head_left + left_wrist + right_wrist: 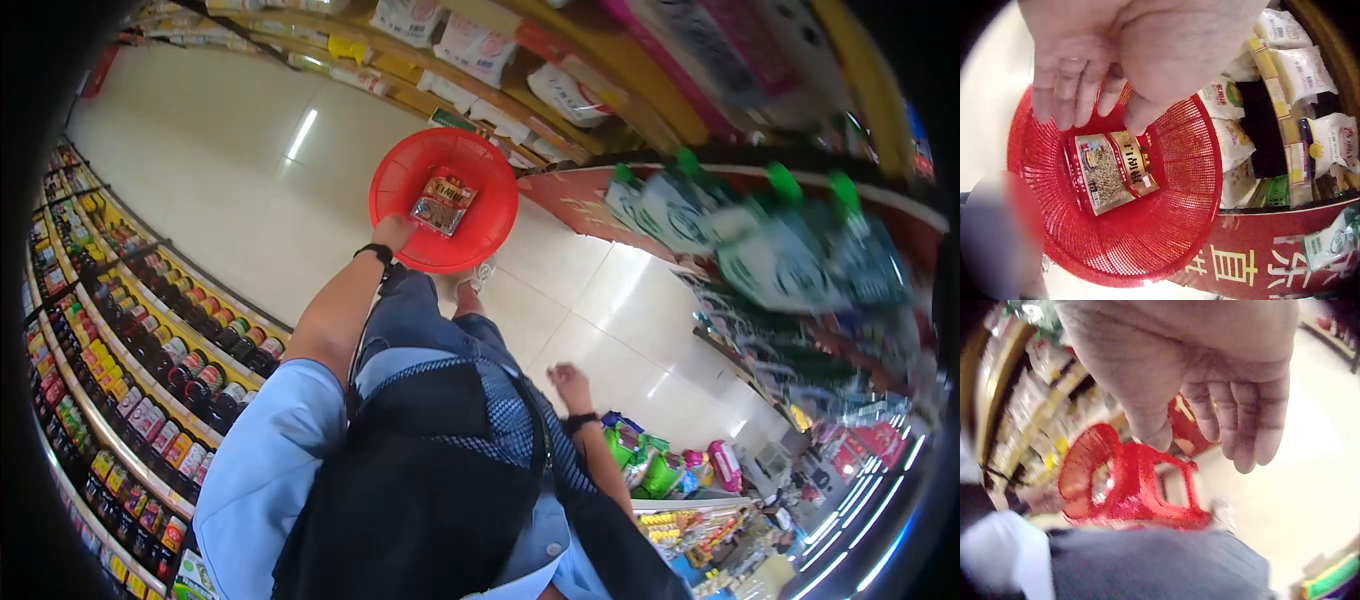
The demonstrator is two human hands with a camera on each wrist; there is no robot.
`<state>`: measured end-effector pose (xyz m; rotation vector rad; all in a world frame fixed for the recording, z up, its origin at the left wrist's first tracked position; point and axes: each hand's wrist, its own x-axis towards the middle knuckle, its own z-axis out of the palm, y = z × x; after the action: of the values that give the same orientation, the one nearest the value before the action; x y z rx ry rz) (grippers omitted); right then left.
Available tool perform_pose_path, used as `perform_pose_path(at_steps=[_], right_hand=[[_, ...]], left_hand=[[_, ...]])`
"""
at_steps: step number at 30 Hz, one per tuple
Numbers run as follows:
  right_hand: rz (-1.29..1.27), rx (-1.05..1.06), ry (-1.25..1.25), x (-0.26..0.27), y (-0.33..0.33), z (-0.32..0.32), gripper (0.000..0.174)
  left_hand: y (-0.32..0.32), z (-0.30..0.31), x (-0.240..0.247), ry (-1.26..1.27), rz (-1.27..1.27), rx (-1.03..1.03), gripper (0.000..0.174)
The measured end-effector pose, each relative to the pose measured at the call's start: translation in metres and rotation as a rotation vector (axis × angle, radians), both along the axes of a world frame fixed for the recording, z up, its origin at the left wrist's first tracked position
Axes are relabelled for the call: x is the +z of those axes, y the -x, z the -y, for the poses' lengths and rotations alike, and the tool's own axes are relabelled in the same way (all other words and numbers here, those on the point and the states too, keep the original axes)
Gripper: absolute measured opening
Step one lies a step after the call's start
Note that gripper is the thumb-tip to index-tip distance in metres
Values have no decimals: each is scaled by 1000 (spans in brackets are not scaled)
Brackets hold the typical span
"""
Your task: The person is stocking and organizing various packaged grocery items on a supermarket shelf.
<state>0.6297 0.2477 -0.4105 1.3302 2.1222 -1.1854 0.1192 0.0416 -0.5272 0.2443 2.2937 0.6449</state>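
Observation:
In the head view a round red plastic basket [487,240] hangs above the floor, and my left hand [393,234] grips its near-left rim. Seen from the left wrist, the fingers and thumb of that hand [1104,75] are at the rim of the mesh basket [1194,187]. A packet of pale round grains [1107,172] with a printed label lies flat inside the basket; it shows in the head view as well [443,203]. My right hand [570,388] hangs away from the basket, its fingers loosely bent and holding nothing [1210,381].
Shelves of bottles and jars [180,365] curve along the left. Shelves with white bags [475,50] run across the top, and green-capped pouches [780,250] hang at the right. Colourful packages [660,475] stand at lower right. Pale floor tiles [230,140] lie between the shelves.

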Motion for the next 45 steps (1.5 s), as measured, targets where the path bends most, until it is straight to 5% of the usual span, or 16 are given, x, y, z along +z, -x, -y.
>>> perform_pose_path(at_steps=[3,8,11,14,15,17,19,21,25,30,34,38,41,45], right_hand=[[304,101,62,26,2,31,35],[181,-464,221,41,38,45,33],[84,-663,252,30,64,50,31],[28,-637,293,37,125,52,33],[30,-566,270,34,136,54,33],[-7,-414,207,37,163,59,33],[-85,-247,111,53,199,60,33],[-190,-237,116,59,224,59,37],[-416,-370,204,97,285,47,46],[-544,-154,-31,154,320,33,45],[-596,-276,-51,195,314,21,39],[-815,-579,287,211,295,13,35],[-976,-691,251,226,278,-1,32],[-1136,-662,128,242,244,-37,30]], left_hand=[[19,-33,-61,16,-76,10,57],[34,-86,-98,326,2,37,70],[42,-84,-110,226,96,61,64],[45,-63,-147,-108,454,41,58],[47,-66,-119,-93,204,-99,51],[49,-63,-96,-217,225,-39,49],[53,-51,-85,-332,442,-33,45],[49,-55,6,-636,789,286,47],[41,-67,145,-842,1007,7,57],[10,-84,254,-769,799,-321,56],[4,-97,294,-856,784,-309,38],[21,-103,296,-814,763,-442,38],[13,-110,334,-853,763,-441,29],[17,-116,315,-856,804,-397,30]])
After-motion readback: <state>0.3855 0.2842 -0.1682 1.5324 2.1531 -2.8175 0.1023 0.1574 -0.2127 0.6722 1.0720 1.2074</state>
